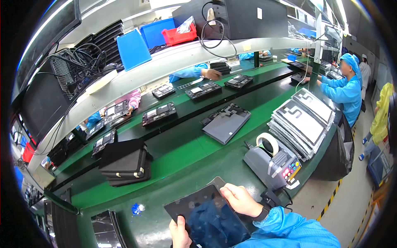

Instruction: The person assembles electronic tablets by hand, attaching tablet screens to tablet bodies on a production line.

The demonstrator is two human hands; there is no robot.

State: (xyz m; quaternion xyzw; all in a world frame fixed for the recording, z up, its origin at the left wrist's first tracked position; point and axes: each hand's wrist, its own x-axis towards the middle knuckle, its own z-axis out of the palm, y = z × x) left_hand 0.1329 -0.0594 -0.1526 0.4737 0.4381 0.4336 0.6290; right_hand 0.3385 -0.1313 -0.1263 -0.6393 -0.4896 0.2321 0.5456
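Note:
Low in the view I have a dark tablet-like screen panel (206, 213) tilted up between both hands, its glossy face reflecting blue. My left hand (180, 234) grips its lower left edge, thumb on the front. At its upper right edge my right hand (240, 201) is closed, thumb and fingers pinching the rim. Another dark edge shows behind the panel's top, but what it belongs to is hidden. Right of my hands stands a grey tape dispenser (271, 167) with lit coloured buttons and a white tape roll (268, 143).
Stacked silvery panels (304, 118) lie at right. Opened devices (159, 114) line the green conveyor, with a partly covered one (227, 123) nearer. Black padded sheets (124, 161) are piled at left, above blue scraps (137, 209). A person in blue (341, 89) works at far right.

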